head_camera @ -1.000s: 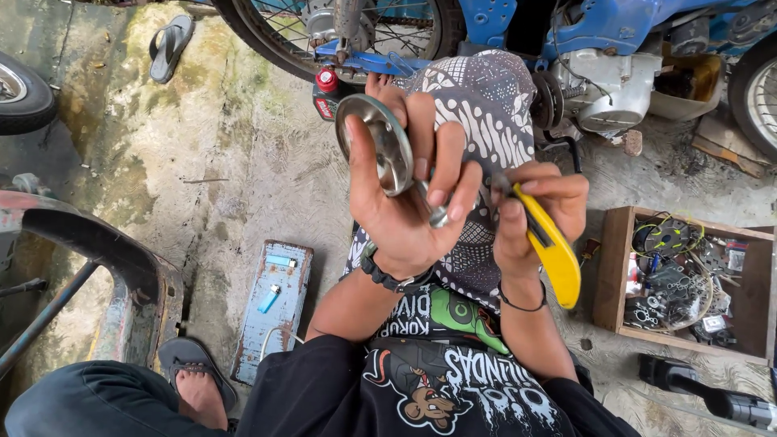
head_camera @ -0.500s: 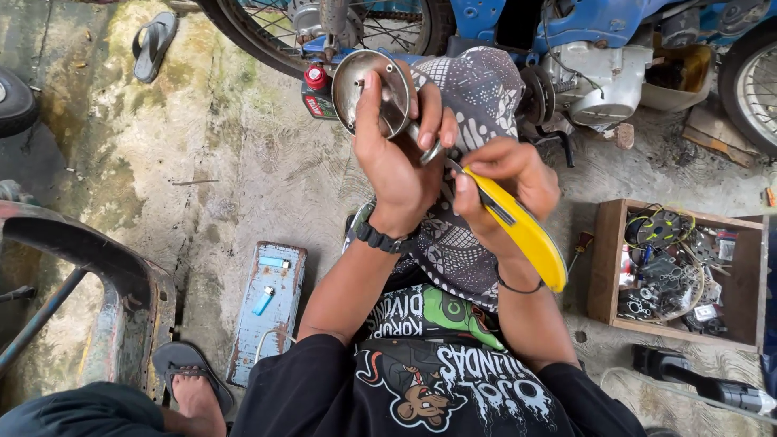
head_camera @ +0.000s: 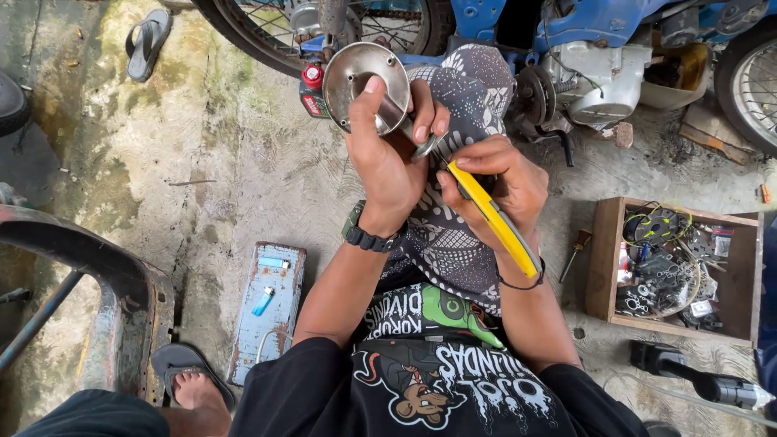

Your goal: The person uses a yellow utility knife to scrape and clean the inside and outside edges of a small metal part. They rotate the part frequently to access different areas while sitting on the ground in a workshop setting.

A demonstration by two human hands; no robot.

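My left hand [head_camera: 388,162] grips a round, shiny metal part [head_camera: 364,81] shaped like a shallow bowl with a short tube at its back. My right hand [head_camera: 494,182] holds a yellow-handled tool [head_camera: 494,222], and its tip touches the metal part's tube just under my left fingers. Both hands are raised over my lap, which is covered by patterned grey shorts [head_camera: 445,243]. A black watch sits on my left wrist.
A blue motorcycle [head_camera: 583,48] with spoked wheels stands ahead on the concrete floor. A wooden box [head_camera: 599,259] of small parts and wires is at right. A flat blue metal plate [head_camera: 271,311] with a lighter lies at left, beside a rusty curved frame [head_camera: 121,275].
Both hands have come closer together and higher. The yellow tool's tip has moved from beside the part onto its tube, and the metal part has turned its open face upward.
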